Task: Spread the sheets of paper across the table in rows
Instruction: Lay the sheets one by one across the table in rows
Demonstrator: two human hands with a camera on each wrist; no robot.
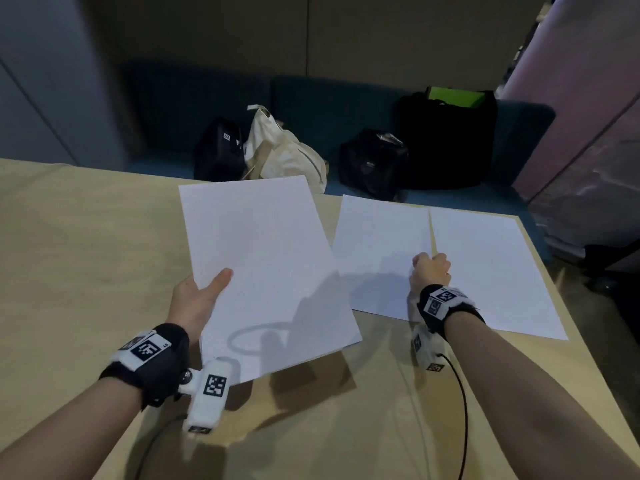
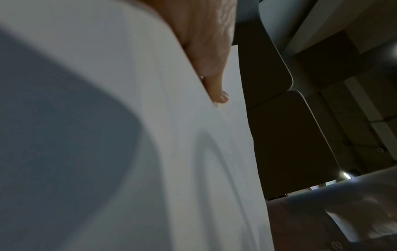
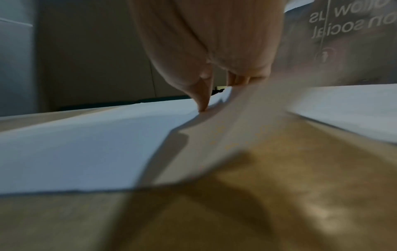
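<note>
My left hand holds a stack of white sheets by its left edge above the table, thumb on top and fingers hidden underneath. The left wrist view is mostly filled by the stack, with my left hand at its edge. Two single sheets lie side by side at the table's far right: a left sheet and a right sheet. My right hand is curled at the seam between them. In the right wrist view this right hand pinches the left sheet's raised right edge.
The light wooden table has bare surface on the left and front. Its far edge and right edge run close to the laid sheets. Behind it, on a dark teal bench, stand black bags and a cream tote. Cables trail from both wrists.
</note>
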